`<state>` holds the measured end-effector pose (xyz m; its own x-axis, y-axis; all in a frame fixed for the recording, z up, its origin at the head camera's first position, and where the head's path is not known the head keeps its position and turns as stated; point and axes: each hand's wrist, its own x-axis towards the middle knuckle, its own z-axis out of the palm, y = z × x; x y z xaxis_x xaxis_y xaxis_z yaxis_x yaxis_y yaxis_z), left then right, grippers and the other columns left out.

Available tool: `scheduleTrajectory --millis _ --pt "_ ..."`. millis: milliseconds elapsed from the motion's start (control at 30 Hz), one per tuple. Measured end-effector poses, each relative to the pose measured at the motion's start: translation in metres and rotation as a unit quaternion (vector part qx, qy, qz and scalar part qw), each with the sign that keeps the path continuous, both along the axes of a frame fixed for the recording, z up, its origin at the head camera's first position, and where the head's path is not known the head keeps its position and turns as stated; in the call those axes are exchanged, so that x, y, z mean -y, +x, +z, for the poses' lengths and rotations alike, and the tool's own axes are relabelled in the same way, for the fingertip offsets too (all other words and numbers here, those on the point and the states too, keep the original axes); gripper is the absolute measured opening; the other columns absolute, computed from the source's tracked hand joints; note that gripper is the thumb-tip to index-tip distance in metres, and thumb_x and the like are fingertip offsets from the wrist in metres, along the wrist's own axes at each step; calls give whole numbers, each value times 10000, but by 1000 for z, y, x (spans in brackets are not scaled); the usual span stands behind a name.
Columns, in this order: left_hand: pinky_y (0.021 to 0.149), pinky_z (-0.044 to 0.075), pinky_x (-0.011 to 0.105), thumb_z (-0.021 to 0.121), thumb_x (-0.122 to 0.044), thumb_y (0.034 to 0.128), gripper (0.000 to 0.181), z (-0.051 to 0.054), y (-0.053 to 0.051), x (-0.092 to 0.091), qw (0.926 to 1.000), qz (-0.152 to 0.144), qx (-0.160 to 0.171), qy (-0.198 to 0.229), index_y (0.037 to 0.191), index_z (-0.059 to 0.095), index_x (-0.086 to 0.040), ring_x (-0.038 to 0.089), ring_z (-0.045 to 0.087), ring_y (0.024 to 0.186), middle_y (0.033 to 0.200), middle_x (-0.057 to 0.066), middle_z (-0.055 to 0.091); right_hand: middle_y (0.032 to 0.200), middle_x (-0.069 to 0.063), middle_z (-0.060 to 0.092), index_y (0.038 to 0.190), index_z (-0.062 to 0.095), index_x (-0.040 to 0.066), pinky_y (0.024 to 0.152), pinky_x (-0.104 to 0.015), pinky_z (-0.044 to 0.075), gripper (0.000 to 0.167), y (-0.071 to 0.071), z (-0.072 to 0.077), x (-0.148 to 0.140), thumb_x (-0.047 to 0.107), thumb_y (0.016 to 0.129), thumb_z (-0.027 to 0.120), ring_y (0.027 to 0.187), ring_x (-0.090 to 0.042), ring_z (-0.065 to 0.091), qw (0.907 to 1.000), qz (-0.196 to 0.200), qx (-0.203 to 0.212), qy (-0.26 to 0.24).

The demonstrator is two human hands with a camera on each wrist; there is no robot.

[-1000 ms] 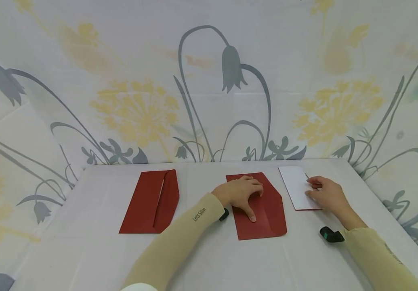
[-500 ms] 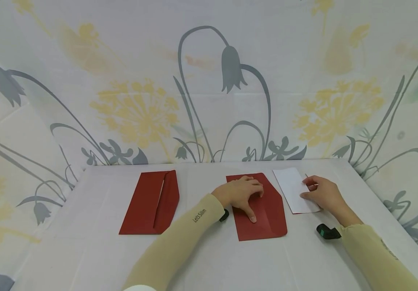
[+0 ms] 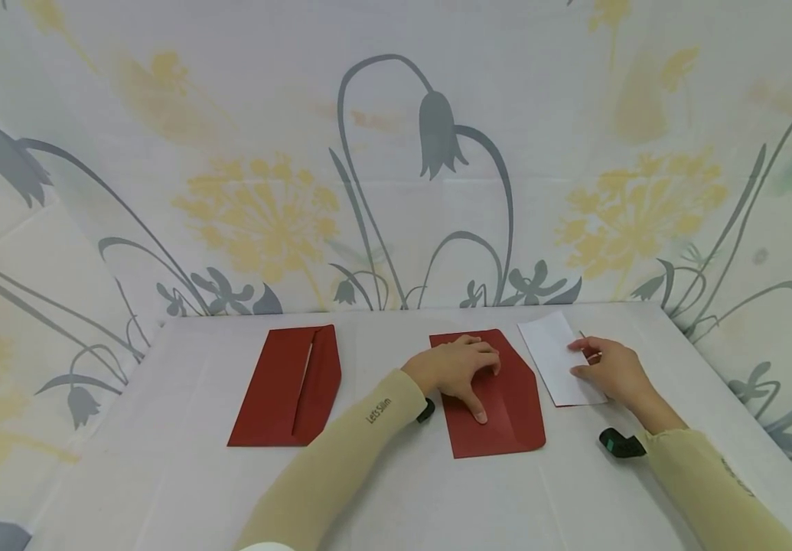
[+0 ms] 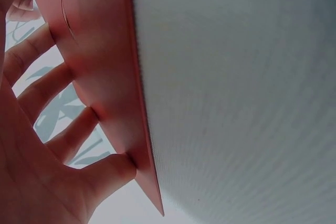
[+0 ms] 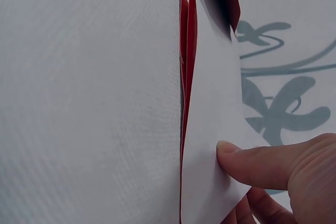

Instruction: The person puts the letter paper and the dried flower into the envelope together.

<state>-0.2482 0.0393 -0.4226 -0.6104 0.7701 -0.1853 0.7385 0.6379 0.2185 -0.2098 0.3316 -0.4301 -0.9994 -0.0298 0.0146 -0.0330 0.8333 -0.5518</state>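
In the head view a red envelope [image 3: 529, 413] lies flat with its pointed flap toward the right. My left hand [image 3: 456, 370] rests on it with spread fingers. The left wrist view shows the fingertips [image 4: 113, 174] touching the red paper. To the right is a white card [image 3: 552, 360] with red layers [image 5: 190, 45] along its near edge. My right hand [image 3: 612, 371] holds its right side, thumb on the white face and other fingers partly hidden below. How far it is lifted I cannot tell.
A second red envelope [image 3: 273, 386] lies at the left with its flap side to the right, a pale strip showing along its opening. White cloth [image 3: 409, 497] covers the table, and a flower-printed curtain [image 3: 396, 191] stands behind it.
Between the two earlier frames, my right hand and the white card moved slightly left, toward the envelope; since then they have hardly moved. My left hand stays on the red envelope.
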Motion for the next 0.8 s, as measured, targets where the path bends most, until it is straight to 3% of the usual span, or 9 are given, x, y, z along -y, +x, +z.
scheduleTrajectory --millis 100,333,600,800 --pt "1038 424 316 834 -604 700 686 -1 0 0 10000 2 -15 -3 1244 553 -294 196 226 1456 1402 -131 456 1002 -210 615 1174 653 -37 721 -400 468 368 1 0 0 63 838 763 917 -357 597 9999 53 -93 33" --pt "1049 417 345 838 -603 696 689 -1 0 -1 10000 -8 -25 11 1243 556 -293 194 227 1456 1403 -134 457 994 -221 620 1117 685 -31 786 -511 475 299 3 1 1 57 841 761 935 -400 592 9996 154 -211 124" --pt "1069 398 368 831 -610 700 691 -1 0 0 10000 21 -15 -34 1251 554 -298 188 216 1463 1442 -137 435 956 -187 632 1079 688 -16 757 -466 463 236 3 0 2 44 854 724 893 -364 598 9983 136 -535 181" --pt "1058 405 338 838 -604 697 689 0 1 1 10000 -5 -75 34 1248 565 -293 189 230 1458 1446 -137 441 1014 -213 633 1131 667 -6 751 -464 492 248 6 5 4 47 890 695 930 -386 627 9967 -48 -806 64"
